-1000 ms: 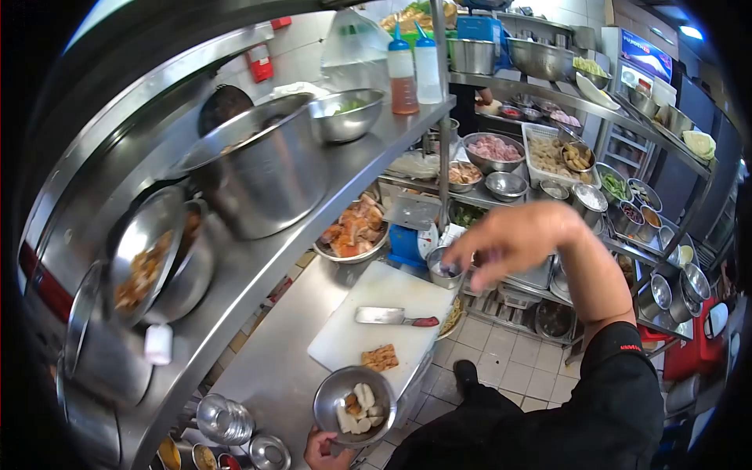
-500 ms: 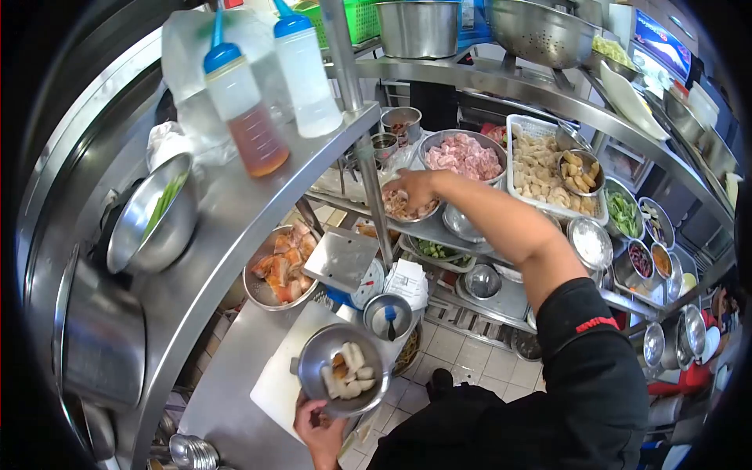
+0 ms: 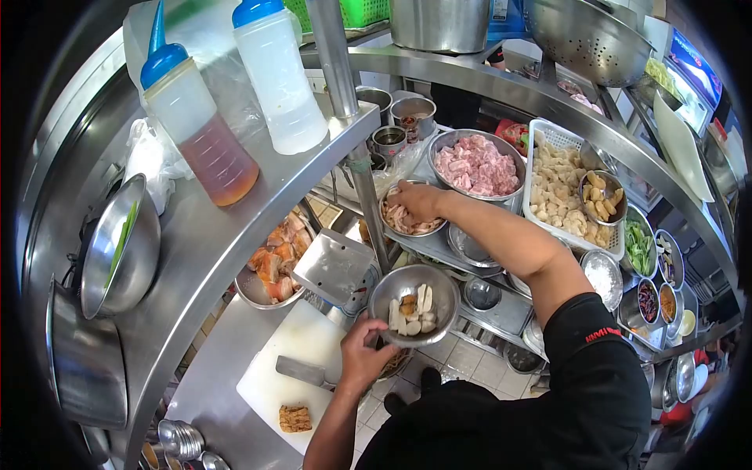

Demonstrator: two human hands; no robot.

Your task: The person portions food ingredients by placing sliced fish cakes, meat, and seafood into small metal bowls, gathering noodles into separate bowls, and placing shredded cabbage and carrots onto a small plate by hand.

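My left hand (image 3: 362, 356) grips the rim of a small steel bowl (image 3: 443, 291) holding white and brown food pieces, raised above the white cutting board (image 3: 294, 356). My right hand (image 3: 417, 201) reaches into a steel bowl of pale pink meat slices (image 3: 392, 223) on the middle shelf, fingers bent down onto the meat. A larger bowl of raw pink meat (image 3: 478, 164) sits just beyond it. A cleaver (image 3: 301, 372) and a brown fried piece (image 3: 295, 418) lie on the board.
Two squeeze bottles (image 3: 205, 141) stand on the upper steel shelf (image 3: 204, 243). A white basket of dumplings (image 3: 560, 192), several small bowls of vegetables and spices (image 3: 641, 247), a bowl of orange meat (image 3: 274, 262) and a scale (image 3: 337, 266) surround the work spot.
My left hand has lifted the small bowl up and to the right, toward the shelf. My right hand stays in the meat-slice bowl. The view has moved closer to the shelf.
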